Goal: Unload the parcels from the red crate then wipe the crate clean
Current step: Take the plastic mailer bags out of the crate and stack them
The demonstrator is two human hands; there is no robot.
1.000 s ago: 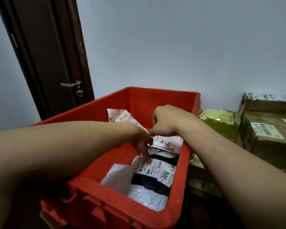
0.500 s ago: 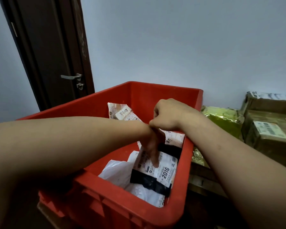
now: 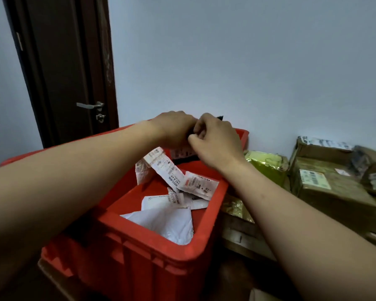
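A red plastic crate (image 3: 159,242) stands in front of me, against the wall. Inside lie several white parcels: a plain white bag (image 3: 167,222) at the near end and small labelled packets (image 3: 199,185) farther back. My left hand (image 3: 174,129) and my right hand (image 3: 215,140) are raised together above the crate's far end. Both grip a black parcel with a white label (image 3: 182,154), which hangs under them, mostly hidden by the fingers. A white labelled packet (image 3: 161,168) dangles below my left hand.
To the right of the crate lie a shiny yellow-green bag (image 3: 267,166) and several brown cardboard boxes (image 3: 330,185) with labels. A dark door (image 3: 67,68) with a metal handle (image 3: 89,105) is at the back left. A pale wall rises behind the crate.
Both hands have risen from inside the crate to above its far rim, lifting the black parcel out. The plain white bag underneath now shows.
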